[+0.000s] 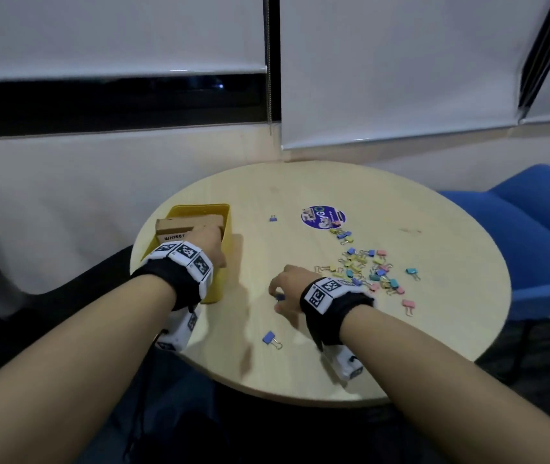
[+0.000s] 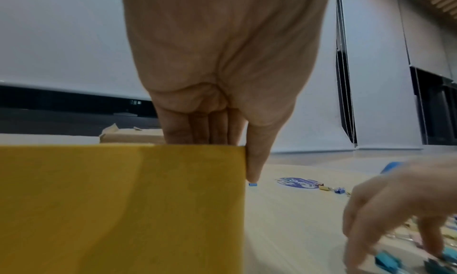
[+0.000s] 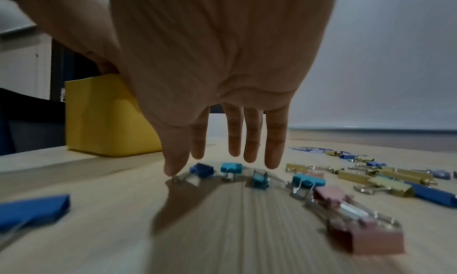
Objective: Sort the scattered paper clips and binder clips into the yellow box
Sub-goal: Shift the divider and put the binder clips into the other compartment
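Note:
The yellow box stands at the table's left edge. My left hand grips its near right corner, fingers inside the rim and thumb down the outer wall. My right hand hovers low over the table, fingers straight and pointing down. Its thumb tip touches the wire handle of a blue binder clip. Teal clips lie just under the fingertips. A pile of coloured binder clips spreads to the right of the hand.
Another blue clip lies near the front edge, a pink one at the right, a lone blue one farther back. A cardboard carton fills the box. A round sticker marks the round table; a blue chair stands to the right.

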Available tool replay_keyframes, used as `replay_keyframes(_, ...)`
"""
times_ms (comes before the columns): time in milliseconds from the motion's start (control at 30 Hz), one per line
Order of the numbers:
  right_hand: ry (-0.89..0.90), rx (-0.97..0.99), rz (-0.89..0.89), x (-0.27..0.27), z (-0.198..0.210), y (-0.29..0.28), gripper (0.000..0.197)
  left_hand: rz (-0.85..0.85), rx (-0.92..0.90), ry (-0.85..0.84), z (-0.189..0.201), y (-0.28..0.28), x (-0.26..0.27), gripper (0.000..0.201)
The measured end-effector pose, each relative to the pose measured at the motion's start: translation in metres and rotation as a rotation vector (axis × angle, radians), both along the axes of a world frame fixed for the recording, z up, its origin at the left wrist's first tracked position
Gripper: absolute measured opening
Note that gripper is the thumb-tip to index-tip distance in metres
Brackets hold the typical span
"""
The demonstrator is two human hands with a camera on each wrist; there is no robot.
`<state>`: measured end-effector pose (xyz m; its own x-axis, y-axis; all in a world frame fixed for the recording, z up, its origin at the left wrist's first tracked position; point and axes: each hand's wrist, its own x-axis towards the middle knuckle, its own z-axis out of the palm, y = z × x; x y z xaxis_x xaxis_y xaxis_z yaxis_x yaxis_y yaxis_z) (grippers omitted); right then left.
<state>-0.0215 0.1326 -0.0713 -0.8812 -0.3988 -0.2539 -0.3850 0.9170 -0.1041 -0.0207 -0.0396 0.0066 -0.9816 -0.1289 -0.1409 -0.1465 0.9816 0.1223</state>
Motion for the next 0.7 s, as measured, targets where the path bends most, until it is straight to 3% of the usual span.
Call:
replay_keyframes(300,0.026,-0.049,-0.001,-0.005,-0.002,-0.001,0.021,-0.014,-0.068,-0.082,0.003,-0.009,-0.009,0.007)
replay_keyframes(533,0.093,-0.089,-0.068,-0.003,-0.003,0.004,0.027,-0.142,-0.221,-0.160,0.004,-0.010,-0.010,0.018)
replay_keyframes(600,0.088,-0.088,-0.074,-0.004,-0.002,0.006,0.029,-0.146,-0.254,-0.138,0.005,-0.009,-0.010,0.014)
replay_keyframes(700,0.094,-0.073,-0.060,-0.003,0.000,0.007,0.031,-0.135,-0.268,-0.153,0.007,-0.008,-0.011,0.025)
